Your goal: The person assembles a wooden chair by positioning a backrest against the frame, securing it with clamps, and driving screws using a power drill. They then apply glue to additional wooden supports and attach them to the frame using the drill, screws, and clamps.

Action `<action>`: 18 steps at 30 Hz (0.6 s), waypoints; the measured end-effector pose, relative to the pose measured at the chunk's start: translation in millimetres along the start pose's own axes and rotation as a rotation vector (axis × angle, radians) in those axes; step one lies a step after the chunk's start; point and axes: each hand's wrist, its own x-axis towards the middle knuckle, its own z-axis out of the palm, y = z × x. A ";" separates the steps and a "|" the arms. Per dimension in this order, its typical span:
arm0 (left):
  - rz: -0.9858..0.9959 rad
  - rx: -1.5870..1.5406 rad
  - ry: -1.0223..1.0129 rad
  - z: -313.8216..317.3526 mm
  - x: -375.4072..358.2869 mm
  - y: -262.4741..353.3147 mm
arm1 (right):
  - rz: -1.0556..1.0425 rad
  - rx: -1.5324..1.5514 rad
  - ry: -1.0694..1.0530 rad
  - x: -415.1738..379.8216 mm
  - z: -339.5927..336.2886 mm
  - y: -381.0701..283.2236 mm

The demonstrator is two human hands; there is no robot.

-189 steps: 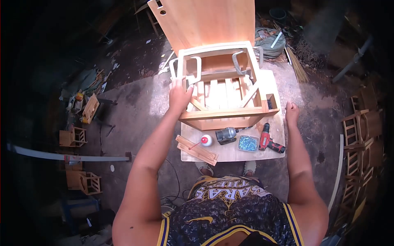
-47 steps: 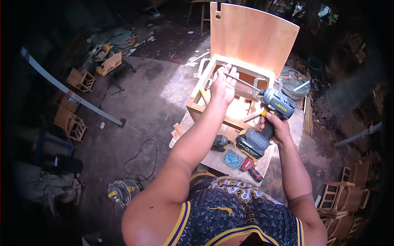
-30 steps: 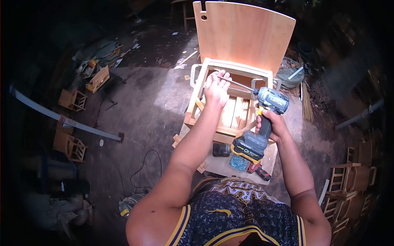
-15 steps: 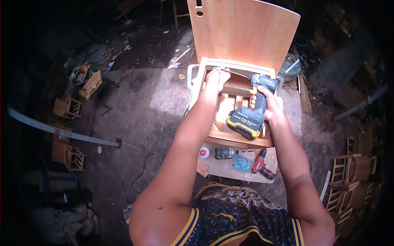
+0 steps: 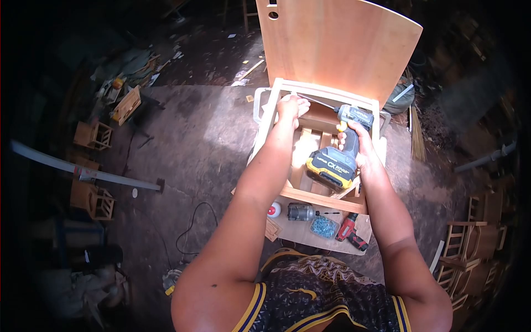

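Note:
My right hand is wrapped round the handle of a black and yellow power driver, which lies over the open wooden frame. The driver's long bit points left, toward the frame's upper left inner corner. At that corner is my left hand, near the bit's tip, its fingers partly spread; whether it holds something small cannot be made out. A large wooden panel stands up behind the frame.
Below the frame, a board bears a second driver, a tub of screws, a red drill and a red-and-white round object. Small wooden chairs stand left; stacked ones lie right. A broom is at right.
The view has shifted slightly, and the panel and frame appear a little further right. My left hand's fingers look more spread at the corner. The driver stays in my right hand.

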 end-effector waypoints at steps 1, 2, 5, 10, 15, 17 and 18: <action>0.001 0.000 0.003 0.3 0.4 1.3 | 0.002 0.000 -0.002 2.0 0.6 -0.7; 0.010 0.010 0.005 0.6 -1.1 0.9 | 0.004 -0.001 0.012 1.8 0.5 -0.8; 0.015 0.027 0.001 -0.3 -1.1 -1.3 | 0.014 0.007 0.008 -0.3 0.9 -0.5; 0.017 0.035 -0.008 0.0 -5.1 2.1 | 0.029 -0.008 -0.037 1.1 -2.3 -1.4; 0.010 -0.023 -0.009 -0.1 -7.6 1.7 | 0.058 0.009 -0.050 3.1 -7.6 -3.4; 0.028 -0.045 -0.007 -0.2 -8.6 4.1 | 0.082 0.020 -0.054 4.8 -7.8 -5.2; 0.012 -0.036 -0.002 0.3 -6.9 5.0 | 0.072 0.010 -0.077 4.7 -5.8 -5.3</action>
